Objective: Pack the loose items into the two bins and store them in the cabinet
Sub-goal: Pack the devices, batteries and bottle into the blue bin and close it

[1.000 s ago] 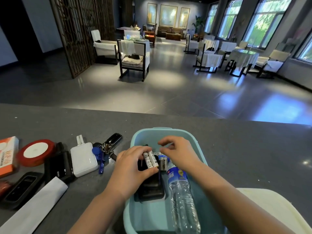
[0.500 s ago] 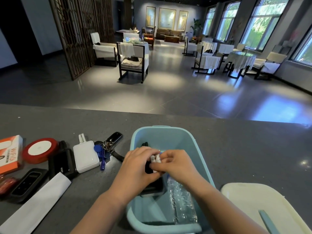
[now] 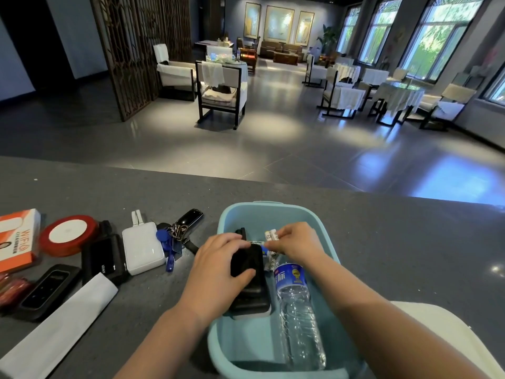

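A light blue bin stands on the grey counter in front of me. Inside it lie a clear water bottle with a blue label and a black power bank. My left hand grips the power bank from above, thumb on its top face. My right hand pinches two white batteries over the bin's far half. More white batteries lie beneath them. A cream bin shows at the lower right, partly hidden by my right arm.
Left of the blue bin lie a key bunch with a black fob, a white charger, a black box, a red tape roll, an orange WiFi box, a black device and a white strip. Chairs and tables stand beyond the counter.
My hands have drawn apart: the left now sits on the power bank, the right has lifted two batteries toward the far side. The bottle and its label show again.
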`<action>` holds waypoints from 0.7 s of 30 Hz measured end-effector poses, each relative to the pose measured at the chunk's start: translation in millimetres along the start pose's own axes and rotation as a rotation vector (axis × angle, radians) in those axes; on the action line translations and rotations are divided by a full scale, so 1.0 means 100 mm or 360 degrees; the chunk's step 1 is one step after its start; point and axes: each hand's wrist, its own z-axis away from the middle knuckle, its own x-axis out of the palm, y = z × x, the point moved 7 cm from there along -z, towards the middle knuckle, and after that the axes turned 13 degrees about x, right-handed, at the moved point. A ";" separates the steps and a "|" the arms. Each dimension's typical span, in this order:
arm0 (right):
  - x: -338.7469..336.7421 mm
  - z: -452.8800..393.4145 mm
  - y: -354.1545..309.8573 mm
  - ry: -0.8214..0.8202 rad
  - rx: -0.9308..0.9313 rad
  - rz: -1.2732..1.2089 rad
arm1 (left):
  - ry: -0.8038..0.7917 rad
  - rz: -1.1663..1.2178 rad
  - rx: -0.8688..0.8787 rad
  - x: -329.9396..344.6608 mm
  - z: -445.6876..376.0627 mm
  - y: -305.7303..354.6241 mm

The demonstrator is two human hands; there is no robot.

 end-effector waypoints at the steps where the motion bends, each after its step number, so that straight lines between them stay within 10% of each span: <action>1: 0.04 -0.05 -0.02 0.0006 -0.0008 0.0049 | -0.0006 0.0003 -0.0004 0.01 0.01 -0.02; 21: 0.31 -0.34 -0.06 -0.0144 -0.0058 0.0279 | 0.0056 0.0209 -0.0043 0.04 0.02 -0.09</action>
